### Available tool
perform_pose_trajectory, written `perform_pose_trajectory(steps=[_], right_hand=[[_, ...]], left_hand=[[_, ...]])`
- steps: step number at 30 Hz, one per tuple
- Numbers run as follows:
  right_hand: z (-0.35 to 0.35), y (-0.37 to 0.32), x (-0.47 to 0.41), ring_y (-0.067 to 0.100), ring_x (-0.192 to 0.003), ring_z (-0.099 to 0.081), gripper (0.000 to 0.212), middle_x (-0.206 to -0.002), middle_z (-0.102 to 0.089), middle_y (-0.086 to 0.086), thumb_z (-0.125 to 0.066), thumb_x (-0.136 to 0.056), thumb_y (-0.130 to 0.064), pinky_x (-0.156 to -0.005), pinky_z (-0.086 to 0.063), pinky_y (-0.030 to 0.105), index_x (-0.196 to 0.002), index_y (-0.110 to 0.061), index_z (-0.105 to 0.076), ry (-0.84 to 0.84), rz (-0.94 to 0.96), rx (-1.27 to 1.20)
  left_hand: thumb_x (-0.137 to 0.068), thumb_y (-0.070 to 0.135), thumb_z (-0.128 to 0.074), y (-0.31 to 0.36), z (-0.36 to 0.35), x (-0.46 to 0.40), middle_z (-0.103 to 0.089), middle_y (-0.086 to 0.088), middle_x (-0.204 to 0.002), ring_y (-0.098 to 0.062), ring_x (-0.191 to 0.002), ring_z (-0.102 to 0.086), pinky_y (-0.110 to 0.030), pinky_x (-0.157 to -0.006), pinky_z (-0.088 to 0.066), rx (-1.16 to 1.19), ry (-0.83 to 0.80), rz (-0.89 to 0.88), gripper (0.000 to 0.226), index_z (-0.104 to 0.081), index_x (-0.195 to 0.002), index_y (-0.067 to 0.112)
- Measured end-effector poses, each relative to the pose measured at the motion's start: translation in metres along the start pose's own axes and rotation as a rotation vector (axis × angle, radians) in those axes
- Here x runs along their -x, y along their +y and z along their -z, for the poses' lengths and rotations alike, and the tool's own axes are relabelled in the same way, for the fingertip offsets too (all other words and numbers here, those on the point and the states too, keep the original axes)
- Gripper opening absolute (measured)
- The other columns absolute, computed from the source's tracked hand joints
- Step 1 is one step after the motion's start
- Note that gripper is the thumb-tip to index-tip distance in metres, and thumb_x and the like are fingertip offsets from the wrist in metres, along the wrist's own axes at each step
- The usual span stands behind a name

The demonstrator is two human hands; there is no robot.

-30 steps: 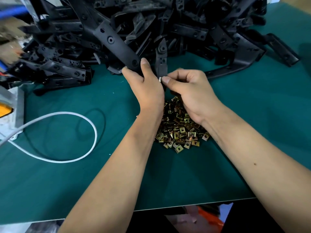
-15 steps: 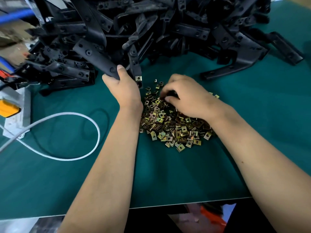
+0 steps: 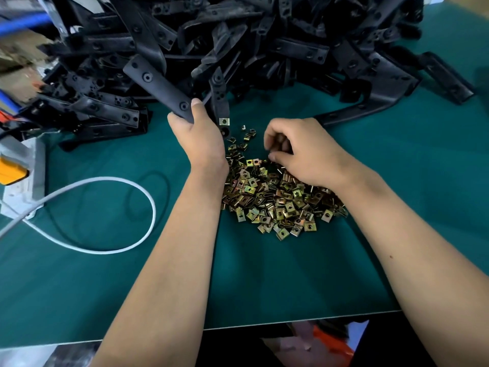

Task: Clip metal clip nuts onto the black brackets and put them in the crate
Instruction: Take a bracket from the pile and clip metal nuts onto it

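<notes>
While gripped, bracket (image 3: 158, 82) unmarked

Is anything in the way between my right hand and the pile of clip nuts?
Nothing visible is. The right hand hangs directly over the far edge of the clip nut pile, fingers curled down toward it, only open air between. The left hand holds the bracket off to the side.
</notes>
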State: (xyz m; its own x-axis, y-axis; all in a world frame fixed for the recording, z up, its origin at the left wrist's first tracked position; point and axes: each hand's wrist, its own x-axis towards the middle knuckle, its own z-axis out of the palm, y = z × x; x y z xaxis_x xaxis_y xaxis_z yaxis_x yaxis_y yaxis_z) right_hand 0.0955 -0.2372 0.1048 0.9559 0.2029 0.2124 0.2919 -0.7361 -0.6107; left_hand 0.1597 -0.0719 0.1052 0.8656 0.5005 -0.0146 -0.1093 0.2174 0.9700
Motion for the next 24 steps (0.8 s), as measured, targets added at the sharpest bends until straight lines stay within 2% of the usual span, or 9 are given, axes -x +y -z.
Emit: perform_pose_trajectory(steps=[2,4,6,10,13,15,18,21,24], right_hand=[[-0.005,-0.001,-0.004,0.012,-0.090,-0.052,0.019,-0.097,-0.062,-0.011,-0.075,-0.094,-0.024,-0.081,-0.042,0.032,-0.112,-0.029,-0.070,-0.023,0.037,0.091],[-0.010,-0.004,-0.007,0.018,-0.103,-0.043,0.023,-0.102,-0.053,-0.005,-0.072,-0.095,-0.033,-0.089,-0.040,0.037,-0.118,-0.033,-0.072,-0.086,0.057,0.194],[-0.011,-0.007,-0.009,0.019,-0.105,-0.042,0.017,-0.100,-0.051,-0.005,-0.073,-0.094,-0.033,-0.092,-0.042,0.040,-0.111,-0.032,-0.074,-0.095,0.051,0.194],[-0.008,-0.005,-0.006,0.014,-0.098,-0.050,0.011,-0.099,-0.063,-0.008,-0.078,-0.091,-0.025,-0.089,-0.046,0.036,-0.097,-0.026,-0.069,-0.018,0.057,0.143],[-0.004,-0.004,-0.004,0.009,-0.083,-0.065,0.011,-0.090,-0.070,-0.008,-0.079,-0.091,-0.017,-0.080,-0.054,0.024,-0.097,-0.020,-0.071,0.100,-0.028,-0.120],[0.000,-0.006,-0.004,0.007,-0.083,-0.069,0.012,-0.089,-0.075,-0.005,-0.079,-0.090,-0.016,-0.080,-0.054,0.018,-0.101,-0.018,-0.075,0.219,-0.077,-0.340],[0.004,-0.008,-0.004,0.014,-0.082,-0.072,0.008,-0.089,-0.079,0.003,-0.078,-0.090,-0.011,-0.077,-0.057,0.024,-0.096,-0.016,-0.078,0.343,-0.131,-0.670],[0.001,-0.007,-0.002,0.014,-0.070,-0.069,0.005,-0.083,-0.079,0.006,-0.072,-0.095,-0.007,-0.066,-0.056,0.024,-0.096,-0.010,-0.074,0.299,-0.166,-0.780],[0.000,-0.004,-0.003,0.019,-0.065,-0.072,0.003,-0.081,-0.079,0.007,-0.065,-0.100,-0.008,-0.061,-0.055,0.026,-0.098,-0.008,-0.068,0.236,-0.159,-0.662]], left_hand=[[-0.104,0.022,-0.054,0.000,-0.001,0.002,-0.051,-0.002,-0.092,-0.017,-0.083,-0.050,-0.033,-0.078,-0.047,0.009,-0.002,0.009,0.019,-0.043,-0.089,0.017],[-0.104,0.022,-0.054,-0.001,-0.002,0.003,-0.050,-0.001,-0.090,-0.017,-0.082,-0.049,-0.033,-0.077,-0.047,0.014,-0.011,0.018,0.020,-0.042,-0.088,0.018],[-0.104,0.022,-0.054,-0.001,-0.002,0.005,-0.049,-0.001,-0.089,-0.017,-0.082,-0.048,-0.034,-0.077,-0.047,0.017,-0.026,0.023,0.020,-0.042,-0.088,0.018],[-0.103,0.024,-0.055,-0.001,-0.002,0.008,-0.050,0.001,-0.088,-0.016,-0.081,-0.049,-0.036,-0.078,-0.048,0.026,-0.028,0.040,0.020,-0.042,-0.088,0.019],[-0.103,0.023,-0.055,-0.002,-0.003,0.006,-0.051,-0.001,-0.090,-0.018,-0.083,-0.050,-0.039,-0.080,-0.049,0.058,-0.033,0.056,0.019,-0.043,-0.088,0.019],[-0.103,0.022,-0.056,-0.001,-0.004,0.008,-0.049,-0.001,-0.089,-0.020,-0.082,-0.047,-0.039,-0.076,-0.046,0.074,-0.052,0.073,0.022,-0.041,-0.086,0.018],[-0.101,0.020,-0.057,0.001,-0.007,0.012,-0.050,-0.007,-0.092,-0.024,-0.085,-0.047,-0.045,-0.079,-0.046,0.059,-0.136,0.094,0.022,-0.042,-0.085,0.018],[-0.100,0.026,-0.058,0.001,-0.009,0.015,-0.066,-0.011,-0.113,-0.031,-0.105,-0.063,-0.060,-0.103,-0.049,0.016,-0.249,0.089,0.013,-0.055,-0.105,0.015],[-0.095,0.031,-0.059,0.001,-0.009,0.016,-0.062,-0.017,-0.136,-0.038,-0.126,-0.059,-0.065,-0.110,-0.042,-0.012,-0.276,0.092,0.043,-0.053,-0.130,0.007]])
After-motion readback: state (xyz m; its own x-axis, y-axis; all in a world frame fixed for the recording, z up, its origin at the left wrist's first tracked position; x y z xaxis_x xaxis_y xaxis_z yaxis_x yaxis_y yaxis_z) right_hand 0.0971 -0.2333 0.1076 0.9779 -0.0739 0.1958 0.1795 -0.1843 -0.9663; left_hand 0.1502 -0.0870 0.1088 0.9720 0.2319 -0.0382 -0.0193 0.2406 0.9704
